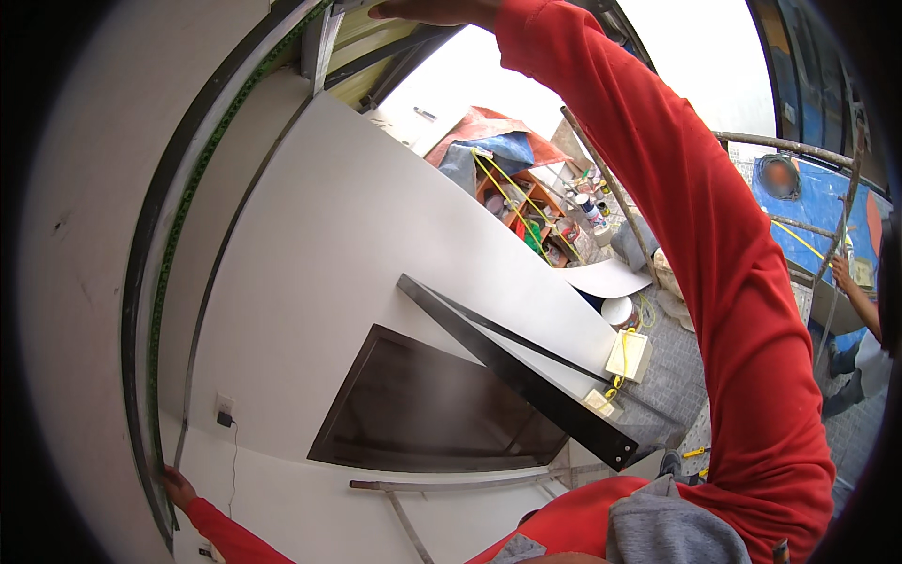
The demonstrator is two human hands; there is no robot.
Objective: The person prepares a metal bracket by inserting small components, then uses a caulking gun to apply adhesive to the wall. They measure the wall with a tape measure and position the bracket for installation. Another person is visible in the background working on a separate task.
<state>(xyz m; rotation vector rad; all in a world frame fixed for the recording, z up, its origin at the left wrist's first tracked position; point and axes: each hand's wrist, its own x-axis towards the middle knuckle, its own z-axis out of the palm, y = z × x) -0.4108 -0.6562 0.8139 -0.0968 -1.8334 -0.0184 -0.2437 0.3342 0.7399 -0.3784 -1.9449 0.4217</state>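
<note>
A long dark metal channel (143, 254) with a green patterned strip (167, 254) along its inner side runs down the left of the view, bent by the lens. My left hand (178, 488) is closed on its lower end, fingers at the edge. High at the top edge, my right hand (437, 9) reaches to the metal framing beside a light upright (321, 47). One finger stretches leftward; the picture edge cuts off the rest, so its grip is hidden. Both arms wear red sleeves.
A black beam (526, 376) with end holes slants before a white wall (310, 244) and a dark rectangular panel (423, 404). Below are an orange shelf (526, 211) of cans, a white bucket (617, 311) and scaffold pipes (615, 193). Another person's hand (843, 273) holds a pole at right.
</note>
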